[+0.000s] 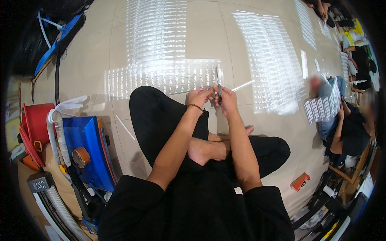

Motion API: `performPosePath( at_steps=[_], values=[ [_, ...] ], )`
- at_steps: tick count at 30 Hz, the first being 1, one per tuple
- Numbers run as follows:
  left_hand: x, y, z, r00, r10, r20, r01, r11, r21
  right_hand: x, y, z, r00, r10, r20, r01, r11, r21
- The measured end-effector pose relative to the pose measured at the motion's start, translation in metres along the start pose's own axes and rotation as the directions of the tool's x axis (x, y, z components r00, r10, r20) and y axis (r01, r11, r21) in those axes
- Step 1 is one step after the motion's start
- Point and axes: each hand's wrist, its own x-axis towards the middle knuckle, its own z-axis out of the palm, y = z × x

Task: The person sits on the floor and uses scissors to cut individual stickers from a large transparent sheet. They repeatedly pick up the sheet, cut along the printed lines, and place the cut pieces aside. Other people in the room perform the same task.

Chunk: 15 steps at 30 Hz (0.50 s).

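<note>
My right hand (226, 99) is closed around the handles of a pair of scissors (217, 76), whose blades point away from me. Close to its left, my left hand (199, 97) has thumb and fingertips bent toward the scissors; whether anything thin is between them cannot be told. Both hands are above my crossed legs. Just beyond them a clear sheet with rows of white lettering (117, 86) lies on the tiled floor. More lettered sheets (144, 33) stretch away from it, and another group (265, 63) lies to the right. A narrow white strip (243, 86) is on the floor beside my right hand.
On the left are a blue case (80, 132) with a tape roll (80, 157), a red bucket (40, 120) and a metal frame. Another white strip (125, 127) lies by my left knee. At right, a seated co-worker (346, 120) holds a lettered sheet; a red tape dispenser (300, 182) is nearer.
</note>
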Motion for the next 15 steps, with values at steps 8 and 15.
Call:
performPosePath(
  at_steps=[8, 15],
  values=[
    [-0.003, 0.008, 0.000, 0.999, -0.003, 0.039, 0.003, 1.000, 0.007, 0.015, -0.007, 0.006, 0.999, -0.031, -0.013, 0.031, 0.999, -0.010],
    [-0.004, 0.013, 0.000, 0.999, -0.008, 0.049, 0.008, 1.000, 0.002, 0.021, -0.015, 0.010, 1.000, -0.009, -0.019, 0.009, 1.000, -0.001]
  ],
)
